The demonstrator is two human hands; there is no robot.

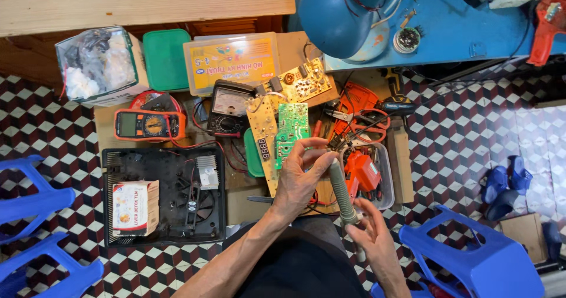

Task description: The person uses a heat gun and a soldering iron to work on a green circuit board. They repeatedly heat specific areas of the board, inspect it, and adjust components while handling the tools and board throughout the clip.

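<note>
My left hand (300,174) grips the lower edge of a green circuit board (292,127), which is joined to a tan circuit board (265,121) with a small digit display. My right hand (370,232) holds the grey-green handle of a soldering iron (340,186). The iron points up toward the boards, its tip close to my left fingertips. Both hands work low over the floor, above a dark lap.
An orange digital multimeter (147,125) and a black analog meter (229,110) lie to the left. A black open appliance base (162,195) holds a small box. A clear tray (386,180) of orange tools sits right. Blue plastic stools (477,256) flank me; a blue lamp (339,15) hangs above.
</note>
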